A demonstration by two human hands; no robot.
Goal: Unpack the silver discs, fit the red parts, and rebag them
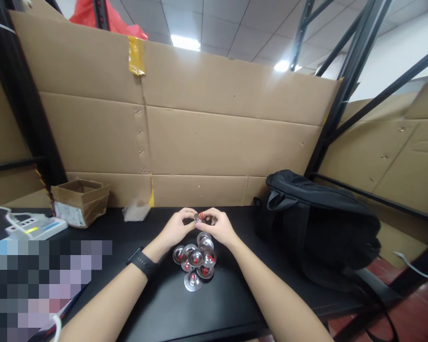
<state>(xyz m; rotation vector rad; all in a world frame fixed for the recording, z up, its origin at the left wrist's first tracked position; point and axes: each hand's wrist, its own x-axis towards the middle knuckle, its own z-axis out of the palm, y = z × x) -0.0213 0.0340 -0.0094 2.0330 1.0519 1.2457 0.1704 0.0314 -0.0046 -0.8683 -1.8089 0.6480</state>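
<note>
Head cam: black fabric backpack [335, 232] hogging the right, brown cardboard box [92, 205] left. Left hand [178, 228] and right hand [219, 229] both pinch a silver-and-red metal piece [197, 218], just past piled round silver discs [195, 258].

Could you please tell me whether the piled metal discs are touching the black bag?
Apart: in the head view, tabletop shows between the metal discs and the black bag, on both sides of the right forearm.
</note>
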